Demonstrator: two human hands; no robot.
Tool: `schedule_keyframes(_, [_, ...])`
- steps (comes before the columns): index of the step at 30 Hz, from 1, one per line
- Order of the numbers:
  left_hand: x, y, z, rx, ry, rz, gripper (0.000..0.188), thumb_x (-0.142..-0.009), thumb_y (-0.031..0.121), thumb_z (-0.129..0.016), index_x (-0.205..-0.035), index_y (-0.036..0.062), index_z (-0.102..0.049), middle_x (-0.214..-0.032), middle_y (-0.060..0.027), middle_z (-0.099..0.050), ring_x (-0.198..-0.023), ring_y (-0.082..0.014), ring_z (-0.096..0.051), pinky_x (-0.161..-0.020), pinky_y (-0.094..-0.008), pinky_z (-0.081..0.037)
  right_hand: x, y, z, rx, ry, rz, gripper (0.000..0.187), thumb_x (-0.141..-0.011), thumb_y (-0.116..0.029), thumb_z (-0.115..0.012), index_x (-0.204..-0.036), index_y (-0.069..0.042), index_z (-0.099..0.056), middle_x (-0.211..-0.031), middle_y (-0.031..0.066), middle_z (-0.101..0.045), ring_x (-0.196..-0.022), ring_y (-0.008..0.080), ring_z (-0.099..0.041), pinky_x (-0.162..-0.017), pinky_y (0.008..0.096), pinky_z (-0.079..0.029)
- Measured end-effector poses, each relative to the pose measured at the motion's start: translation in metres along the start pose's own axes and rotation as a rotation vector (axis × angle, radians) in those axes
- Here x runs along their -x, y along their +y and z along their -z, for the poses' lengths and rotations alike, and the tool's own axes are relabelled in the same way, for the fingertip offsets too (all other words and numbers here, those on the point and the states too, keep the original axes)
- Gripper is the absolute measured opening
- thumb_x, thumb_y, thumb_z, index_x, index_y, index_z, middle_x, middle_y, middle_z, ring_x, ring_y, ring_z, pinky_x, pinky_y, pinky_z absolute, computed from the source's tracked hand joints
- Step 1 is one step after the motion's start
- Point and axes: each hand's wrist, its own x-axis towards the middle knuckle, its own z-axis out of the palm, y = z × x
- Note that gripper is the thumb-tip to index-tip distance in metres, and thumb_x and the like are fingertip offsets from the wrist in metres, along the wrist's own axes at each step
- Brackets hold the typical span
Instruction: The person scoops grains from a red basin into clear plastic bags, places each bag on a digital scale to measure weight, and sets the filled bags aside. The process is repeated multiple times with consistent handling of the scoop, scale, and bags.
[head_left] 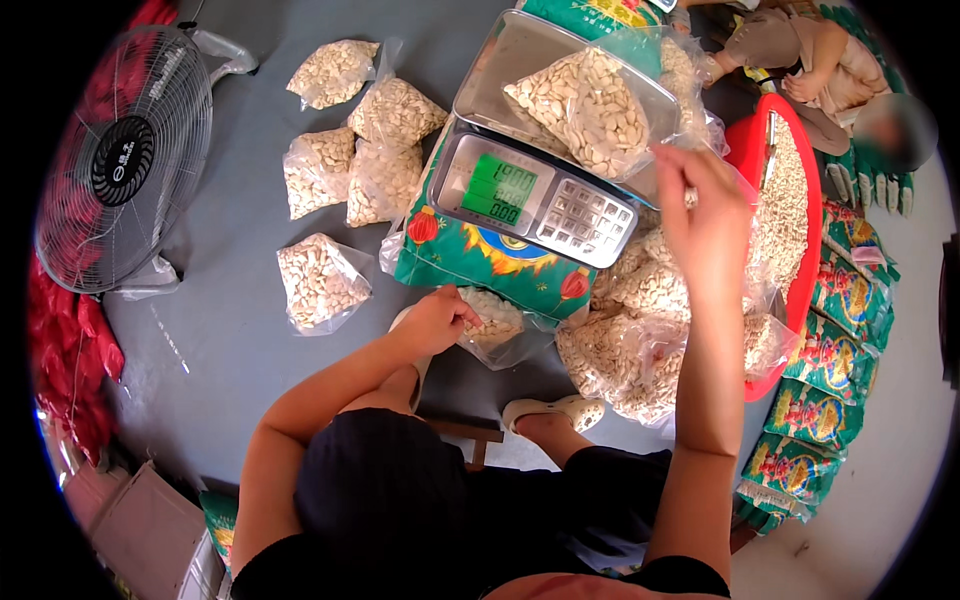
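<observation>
A clear plastic bag of pale pumpkin seeds [590,105] lies tilted on the steel pan [485,88] of a digital scale. The scale's green-lit display [497,188] and keypad [582,220] face me. My right hand [705,210] is at the bag's lower right, its fingers bent in a pinch; what they hold is too small to make out. Low in front of me, my left hand [440,320] has its fingers curled against the left edge of another bag of seeds [492,325]. Whether they grip its plastic is hard to see.
Several filled bags [385,185] lie on the grey floor at left, near a standing fan [125,165]. A green printed sack [450,250] lies under the scale. Right are piled seed bags [630,360], a red tub [815,210], green packages [815,410] and another person [830,65].
</observation>
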Motion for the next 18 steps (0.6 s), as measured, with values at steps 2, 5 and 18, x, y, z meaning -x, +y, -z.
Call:
schedule_keyframes(2, [-0.005, 0.006, -0.003, 0.007, -0.015, -0.004, 0.029, -0.078, -0.001, -0.054, -0.089, 0.0140, -0.076, -0.086, -0.0103, -0.052, -0.080, -0.0269, -0.058, -0.072, -0.0347, -0.048, -0.031, 0.042, -0.005, 0.286, -0.042, 0.114, 0.012, -0.086, -0.009, -0.060, -0.090, -0.005, -0.071, -0.091, 0.0124, -0.069, -0.085, 0.0277, -0.068, -0.071, 0.0385, -0.054])
schedule_keyframes(5, [-0.006, 0.004, -0.005, -0.005, -0.046, -0.024, 0.028, -0.079, 0.000, -0.054, -0.090, 0.0142, -0.076, -0.087, -0.0101, -0.053, -0.080, -0.0265, -0.058, -0.072, -0.0346, -0.048, -0.065, 0.066, -0.037, 0.679, -0.586, -0.062, 0.025, -0.088, -0.013, -0.056, -0.111, -0.012, -0.067, -0.103, 0.0114, -0.068, -0.097, 0.0301, -0.064, -0.084, 0.0415, -0.052])
schedule_keyframes(18, [0.007, -0.002, 0.005, 0.003, -0.076, -0.010, 0.026, -0.080, 0.002, -0.055, -0.093, 0.0130, -0.075, -0.089, -0.0112, -0.056, -0.083, -0.0283, -0.059, -0.075, -0.0360, -0.049, -0.058, 0.069, -0.147, 0.518, -0.325, -0.070, 0.069, -0.089, -0.055, -0.056, -0.139, -0.010, -0.042, -0.136, 0.0184, -0.050, -0.110, 0.0347, -0.059, -0.089, 0.0466, -0.049])
